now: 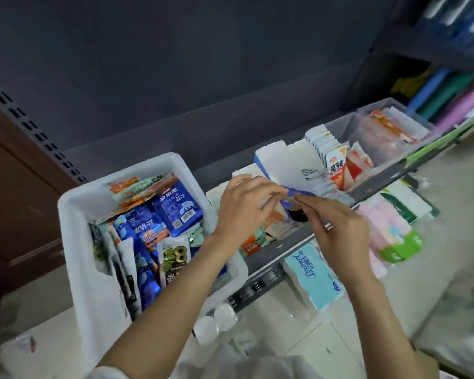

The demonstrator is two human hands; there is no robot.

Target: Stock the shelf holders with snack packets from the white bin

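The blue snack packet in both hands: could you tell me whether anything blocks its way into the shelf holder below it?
Nothing visible blocks the blue snack packet; left hand and right hand pinch it directly over the clear shelf holder, already part-filled.

Both hands met over the shelf, left hand (pixel 244 206) and right hand (pixel 337 228) pinching a blue packet (pixel 296 196), white bin (pixel 80 214) left of them

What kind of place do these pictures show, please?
Probably a small shop or stockroom: a dark metal shelf with holders of snack packets, a white bin of stock, and tissue packs on the shelf below.
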